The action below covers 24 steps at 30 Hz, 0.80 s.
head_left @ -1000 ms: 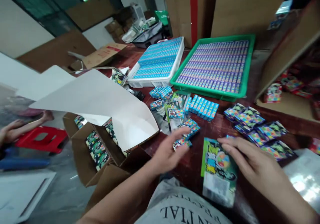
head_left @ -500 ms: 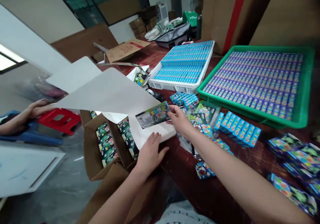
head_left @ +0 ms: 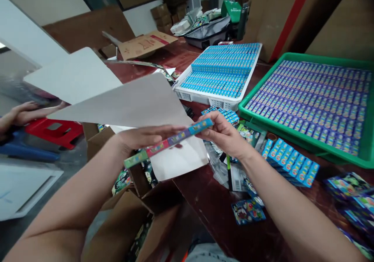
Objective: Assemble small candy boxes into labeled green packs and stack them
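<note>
A long slim pack of small boxes (head_left: 178, 137), its narrow edge banded green, red, purple and blue, is held tilted in front of me. My right hand (head_left: 220, 133) pinches its blue end between thumb and fingers. From the left, my left hand (head_left: 146, 135) lies over the pack with long, fairly straight fingers, partly hidden behind it; a fingertip seems to show below. Under the pack a white sheet of card (head_left: 172, 162) spans the table edge and an open carton (head_left: 125, 207). Dark green printed packs (head_left: 121, 182) lie in the carton area.
A white basket (head_left: 201, 98) of blue boxes and a green tray (head_left: 248, 118) of purple boxes stand at the back. Blue boxes (head_left: 292, 162) and printed packs (head_left: 248, 211) lie at right. Another person's hand (head_left: 23, 114) is at left by a red stool (head_left: 55, 131).
The pack has turned from showing its printed face to showing its coloured narrow edge. My left hand has risen from the white card onto the pack. The view has shifted slightly.
</note>
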Available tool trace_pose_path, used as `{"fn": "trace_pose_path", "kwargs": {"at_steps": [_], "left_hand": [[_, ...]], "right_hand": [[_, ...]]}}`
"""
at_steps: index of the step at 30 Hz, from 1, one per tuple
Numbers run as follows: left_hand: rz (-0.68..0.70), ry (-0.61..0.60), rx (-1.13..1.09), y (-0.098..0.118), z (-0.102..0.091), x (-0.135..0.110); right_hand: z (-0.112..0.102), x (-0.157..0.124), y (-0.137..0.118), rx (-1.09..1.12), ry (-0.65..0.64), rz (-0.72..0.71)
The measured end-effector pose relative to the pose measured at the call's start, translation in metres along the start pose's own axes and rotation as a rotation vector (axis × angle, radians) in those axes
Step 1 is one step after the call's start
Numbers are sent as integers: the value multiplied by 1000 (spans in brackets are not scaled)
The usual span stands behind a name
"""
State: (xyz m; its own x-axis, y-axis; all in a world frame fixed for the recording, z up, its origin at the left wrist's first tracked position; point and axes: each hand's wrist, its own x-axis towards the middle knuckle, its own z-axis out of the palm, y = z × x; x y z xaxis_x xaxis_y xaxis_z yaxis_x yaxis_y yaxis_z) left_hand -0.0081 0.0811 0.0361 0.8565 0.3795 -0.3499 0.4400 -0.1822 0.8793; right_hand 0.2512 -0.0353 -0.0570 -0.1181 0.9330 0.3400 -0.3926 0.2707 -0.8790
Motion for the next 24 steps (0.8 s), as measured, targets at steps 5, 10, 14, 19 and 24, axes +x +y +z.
{"fn": "trace_pose_path", "kwargs": {"at_steps": [5,10,14,19,24], "left_hand": [[111,193,255,-22,29,31],[-56,574,1143,-63,17,35],[-21,496,1376,-79,4,20],[-72,616,1443,-89,5,21],[-134,827,1353,-100,25,46]], "right_hand": [[-10,-15,-6,-560,162,-58],[14,-55,27,-1136,-64,64],[43,-78,49,-1419,-358,107],[59,-81,53,-1508,-351,61],[55,-119,20,-1574,-5,136]]}}
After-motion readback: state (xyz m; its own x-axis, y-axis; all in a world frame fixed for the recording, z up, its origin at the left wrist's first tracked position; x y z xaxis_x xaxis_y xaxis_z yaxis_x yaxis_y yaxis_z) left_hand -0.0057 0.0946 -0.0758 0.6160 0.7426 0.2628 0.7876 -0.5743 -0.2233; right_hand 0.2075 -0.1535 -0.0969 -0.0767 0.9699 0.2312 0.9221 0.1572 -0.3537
